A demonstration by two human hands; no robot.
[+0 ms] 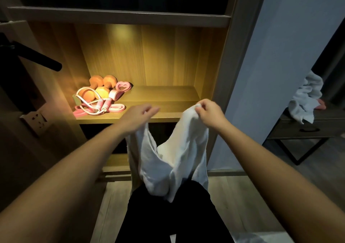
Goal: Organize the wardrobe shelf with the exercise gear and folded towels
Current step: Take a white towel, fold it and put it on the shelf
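Evidently soft, light white towel (pixel 173 158) sagging between hands, best held by corners: right hand (pixel 209 112) pinching one, left hand (pixel 139 112) grip unclear.

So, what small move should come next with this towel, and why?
Probably bring the left hand across to the right hand, folding the white towel in half. It hangs unfolded and sagging between them, and the lit shelf shows bare board right of the exercise gear for it.
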